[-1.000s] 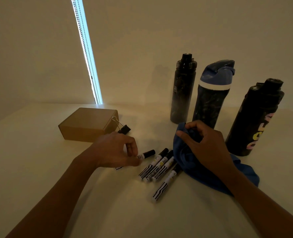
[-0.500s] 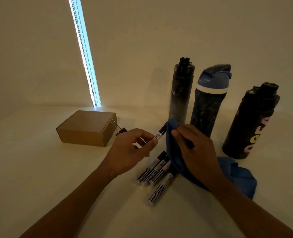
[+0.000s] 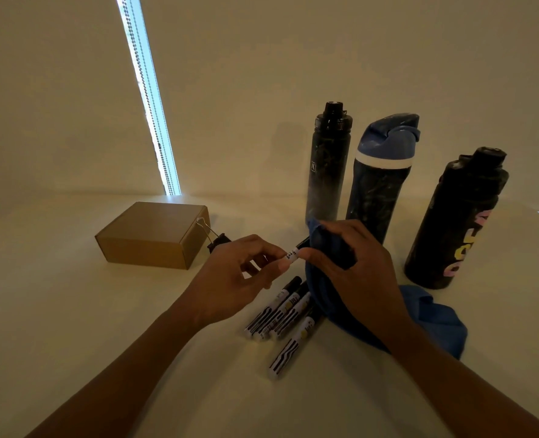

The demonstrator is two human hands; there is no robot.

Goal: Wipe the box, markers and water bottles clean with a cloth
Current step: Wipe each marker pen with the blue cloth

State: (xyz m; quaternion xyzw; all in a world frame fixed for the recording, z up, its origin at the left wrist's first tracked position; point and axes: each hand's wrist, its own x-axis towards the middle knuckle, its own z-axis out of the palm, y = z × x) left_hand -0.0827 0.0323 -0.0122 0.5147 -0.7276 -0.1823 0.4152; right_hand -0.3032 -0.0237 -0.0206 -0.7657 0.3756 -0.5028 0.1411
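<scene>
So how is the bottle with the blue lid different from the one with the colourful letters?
The blue-lidded bottle has a blue lid over a white band; the lettered bottle has a black cap. The lettered bottle shows pink and yellow letters; the blue-lidded bottle shows none. Both are dark and stand upright.

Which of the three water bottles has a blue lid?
The middle bottle: its lid is blue above a white band. The slim bottle and the lettered bottle have black caps.

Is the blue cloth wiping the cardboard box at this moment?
No: the right hand holds the blue cloth against a marker pinched by the left hand; the cardboard box sits apart.
</scene>
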